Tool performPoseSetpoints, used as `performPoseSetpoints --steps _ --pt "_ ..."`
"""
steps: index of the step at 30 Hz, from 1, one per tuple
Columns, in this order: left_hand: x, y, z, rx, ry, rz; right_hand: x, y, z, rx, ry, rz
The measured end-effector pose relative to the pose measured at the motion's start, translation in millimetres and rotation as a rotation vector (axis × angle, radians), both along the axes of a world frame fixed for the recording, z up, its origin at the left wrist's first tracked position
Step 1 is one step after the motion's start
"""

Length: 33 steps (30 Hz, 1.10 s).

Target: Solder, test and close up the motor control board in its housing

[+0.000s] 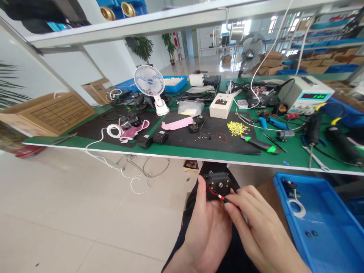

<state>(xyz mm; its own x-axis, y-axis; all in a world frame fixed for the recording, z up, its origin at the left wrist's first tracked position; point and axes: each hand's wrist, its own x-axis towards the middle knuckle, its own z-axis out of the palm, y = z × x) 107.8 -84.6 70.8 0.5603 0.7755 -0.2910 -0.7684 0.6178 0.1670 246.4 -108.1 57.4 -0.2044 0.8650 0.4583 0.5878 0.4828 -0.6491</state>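
Note:
Below the table's front edge, over my lap, my left hand (207, 223) is closed round a small black motor box (218, 183) with a round brass-coloured part on its face. A short red and white wire (217, 195) runs from the box. My right hand (253, 223) is closed in a pinch on that wire's end, just right of the box. Both hands touch each other.
The green workbench (170, 151) carries a black mat (213, 140), a white desk fan (149, 81), a white switch box (221, 105), yellow small parts (237, 128), more black boxes (153, 139), tools and a power supply (308, 94). A blue tray (335, 227) sits at lower right.

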Motion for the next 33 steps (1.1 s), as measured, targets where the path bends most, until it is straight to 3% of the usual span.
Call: performPoseSetpoints --steps 7,13,19,23,29,33 --pt "0.8 -2.8 -10.5 0.024 0.194 0.081 2.3 -5.2 5.0 -0.085 0.135 0.003" --pt "4.6 -4.4 -17.5 0.141 0.282 0.076 6.4 -2.9 2.7 0.233 -0.094 -0.13" --pt "8.0 -7.7 -31.4 0.218 0.54 0.277 16.9 0.5 1.5 0.398 -0.236 -0.138" --pt "5.6 -9.8 -36.5 0.429 0.716 0.348 15.5 -2.8 -3.3 0.352 -0.103 -0.096" --pt "-0.5 -2.9 -21.4 0.58 0.783 0.348 12.4 -10.1 -7.1 0.121 0.144 -0.003" --pt "-3.6 0.4 -16.9 0.643 0.821 0.388 17.5 -6.5 -10.7 0.209 0.073 -0.032"
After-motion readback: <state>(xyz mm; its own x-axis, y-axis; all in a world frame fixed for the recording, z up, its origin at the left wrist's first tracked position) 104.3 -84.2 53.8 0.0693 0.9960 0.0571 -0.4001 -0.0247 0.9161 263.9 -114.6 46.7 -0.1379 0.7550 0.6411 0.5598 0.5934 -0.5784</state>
